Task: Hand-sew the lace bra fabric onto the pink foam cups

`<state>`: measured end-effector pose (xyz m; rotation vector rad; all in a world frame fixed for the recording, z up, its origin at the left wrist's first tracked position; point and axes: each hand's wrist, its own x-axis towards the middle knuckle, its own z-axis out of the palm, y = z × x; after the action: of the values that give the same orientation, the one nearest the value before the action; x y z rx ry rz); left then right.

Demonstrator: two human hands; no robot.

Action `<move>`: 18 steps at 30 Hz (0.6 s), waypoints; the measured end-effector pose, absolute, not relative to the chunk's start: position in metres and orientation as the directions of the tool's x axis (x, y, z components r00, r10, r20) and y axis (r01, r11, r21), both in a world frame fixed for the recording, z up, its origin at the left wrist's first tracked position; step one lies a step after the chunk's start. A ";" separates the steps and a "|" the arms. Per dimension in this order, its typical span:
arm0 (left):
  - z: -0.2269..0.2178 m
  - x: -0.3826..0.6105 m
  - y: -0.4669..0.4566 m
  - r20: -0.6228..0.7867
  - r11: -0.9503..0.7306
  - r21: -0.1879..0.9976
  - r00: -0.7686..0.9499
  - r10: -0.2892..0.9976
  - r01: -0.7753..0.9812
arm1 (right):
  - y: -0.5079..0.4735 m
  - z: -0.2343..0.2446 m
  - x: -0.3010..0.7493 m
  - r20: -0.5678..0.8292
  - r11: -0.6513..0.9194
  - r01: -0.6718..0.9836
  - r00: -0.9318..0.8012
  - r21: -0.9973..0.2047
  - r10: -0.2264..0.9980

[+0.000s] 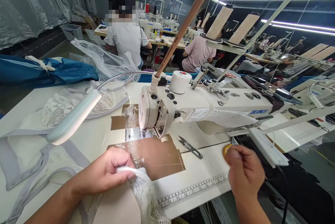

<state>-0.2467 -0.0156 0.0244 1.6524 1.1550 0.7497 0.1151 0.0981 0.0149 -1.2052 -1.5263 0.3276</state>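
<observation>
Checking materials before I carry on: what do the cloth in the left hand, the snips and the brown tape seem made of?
Cloth in the left hand: lace, matte off-white, from its openwork; fibre unclear.
Snips: probably metal, greyish, from the slim pointed blades and faint sheen.
Brown tape: likely plastic film, glossy, from its crinkled glints.

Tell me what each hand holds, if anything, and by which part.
The left hand grips the white lace piece by its smooth edge; whether the right hand holds anything cannot be told.
</observation>
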 end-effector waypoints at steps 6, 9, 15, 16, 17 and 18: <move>0.023 -0.235 -0.027 0.264 -0.491 0.584 0.421 0.868 0.646 | 0.054 0.038 0.030 0.365 0.608 0.173 -0.663 -0.775 0.654; 0.019 -0.231 -0.031 0.372 -0.582 0.468 0.449 0.813 0.666 | 0.052 0.037 0.006 0.370 0.623 0.097 -0.730 -0.776 0.575; 0.013 -0.228 -0.037 0.509 -0.625 0.232 0.454 0.731 0.746 | 0.059 0.023 0.003 0.407 0.667 0.027 -0.773 -0.745 0.486; 0.013 -0.230 -0.037 0.514 -0.636 0.209 0.470 0.718 0.743 | 0.059 0.022 0.003 0.415 0.672 0.016 -0.776 -0.740 0.475; 0.012 -0.231 -0.037 0.510 -0.650 0.189 0.492 0.706 0.736 | 0.060 0.022 0.003 0.422 0.678 0.009 -0.777 -0.735 0.467; 0.012 -0.232 -0.037 0.498 -0.666 0.170 0.520 0.694 0.726 | 0.060 0.022 0.003 0.425 0.683 0.006 -0.779 -0.730 0.461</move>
<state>-0.2325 -0.0371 0.0121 2.7903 1.3050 0.8711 0.0026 0.0603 0.0219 -0.3580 -2.2932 0.9917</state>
